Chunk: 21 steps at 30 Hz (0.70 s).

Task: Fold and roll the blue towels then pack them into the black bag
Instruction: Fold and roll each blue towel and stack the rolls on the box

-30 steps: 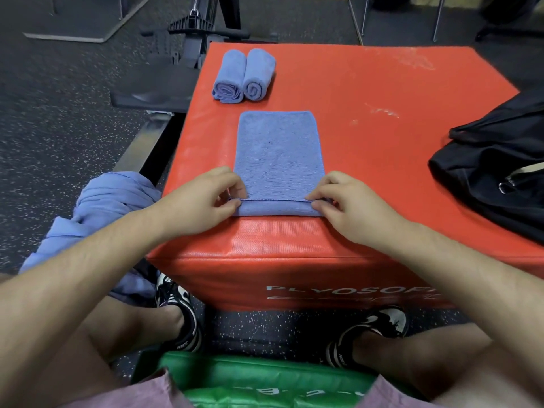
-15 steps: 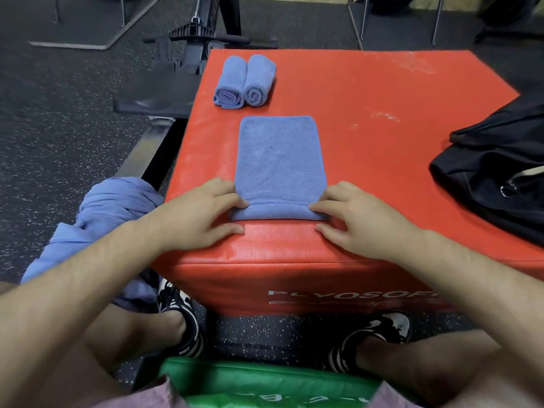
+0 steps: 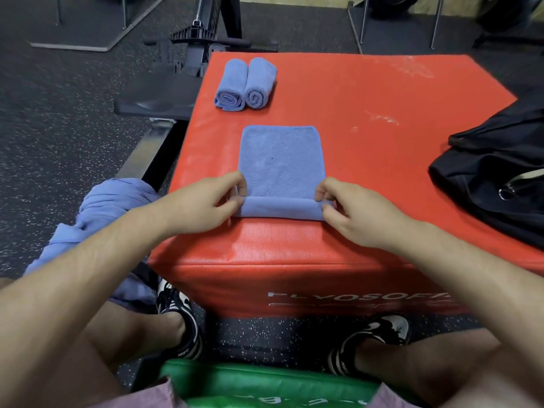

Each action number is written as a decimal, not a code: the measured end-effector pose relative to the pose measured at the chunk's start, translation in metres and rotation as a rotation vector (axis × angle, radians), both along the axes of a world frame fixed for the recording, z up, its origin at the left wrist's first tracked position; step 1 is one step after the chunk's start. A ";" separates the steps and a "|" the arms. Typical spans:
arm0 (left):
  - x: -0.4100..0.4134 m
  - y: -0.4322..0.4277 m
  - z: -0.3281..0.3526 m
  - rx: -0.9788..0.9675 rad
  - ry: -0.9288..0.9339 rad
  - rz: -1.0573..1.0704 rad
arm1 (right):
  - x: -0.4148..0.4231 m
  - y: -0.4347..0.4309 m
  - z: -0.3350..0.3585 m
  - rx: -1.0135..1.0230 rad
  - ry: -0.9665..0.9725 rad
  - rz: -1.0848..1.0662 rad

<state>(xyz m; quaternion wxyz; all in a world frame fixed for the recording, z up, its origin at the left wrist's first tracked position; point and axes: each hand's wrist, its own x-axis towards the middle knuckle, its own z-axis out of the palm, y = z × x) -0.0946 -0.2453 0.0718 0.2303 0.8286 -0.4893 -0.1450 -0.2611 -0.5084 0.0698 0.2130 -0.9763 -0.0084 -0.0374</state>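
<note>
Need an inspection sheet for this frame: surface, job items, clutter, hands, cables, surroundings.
Surface: red padded box, white scuffs on top.
Job's things: folded towel lies flat, its near end rolled up; two rolled towels side by side at far left; black bag on the right edge; loose towel pile left of the box.
Clutter: nothing seen.
Hands: left hand and right hand each pinch one end of the roll with the fingers.
Cables: nothing seen.
Surroundings: speckled floor, black gym machine behind the box, green pad below.
</note>
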 end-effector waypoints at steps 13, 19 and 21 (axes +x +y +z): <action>0.003 0.002 -0.013 -0.163 -0.431 -0.172 | 0.000 -0.001 -0.005 -0.315 -0.205 0.148; 0.013 0.007 -0.018 -0.072 -0.308 -0.124 | 0.009 -0.009 -0.007 -0.060 -0.100 0.036; 0.014 0.004 -0.015 -0.089 -0.259 -0.103 | 0.012 -0.012 -0.006 -0.029 -0.098 0.032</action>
